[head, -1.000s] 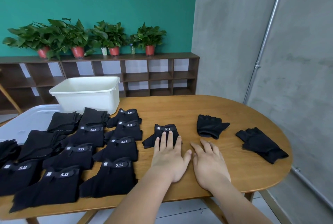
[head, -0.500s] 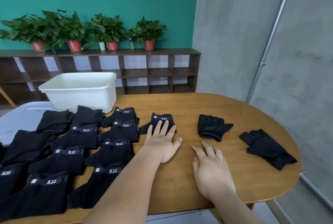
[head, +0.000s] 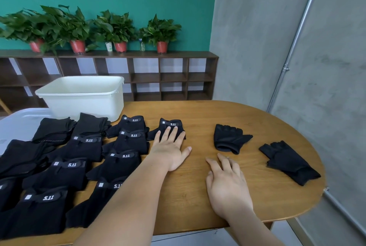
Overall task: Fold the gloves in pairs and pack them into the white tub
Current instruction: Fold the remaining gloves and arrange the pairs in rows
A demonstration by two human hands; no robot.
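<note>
My left hand (head: 170,149) lies flat with straight fingers pressing on a folded pair of black gloves (head: 168,125) marked 5.11. My right hand (head: 227,183) rests open on the wooden table (head: 198,196), just short of a loose black fingerless glove (head: 229,140). Another loose black glove (head: 287,161) lies further right near the table's edge. Several folded black pairs (head: 122,158) sit in rows on the left. The white tub (head: 83,97) stands at the back left and looks empty from here.
A white lid or tray (head: 21,125) lies under the leftmost gloves. Behind the table runs a low brown shelf (head: 150,75) with potted plants (head: 160,32) on top. A grey concrete wall with a metal pipe (head: 293,48) stands to the right.
My left hand has pushed the folded pair away and leftward, up beside the rows. My right hand stays flat on the table.
</note>
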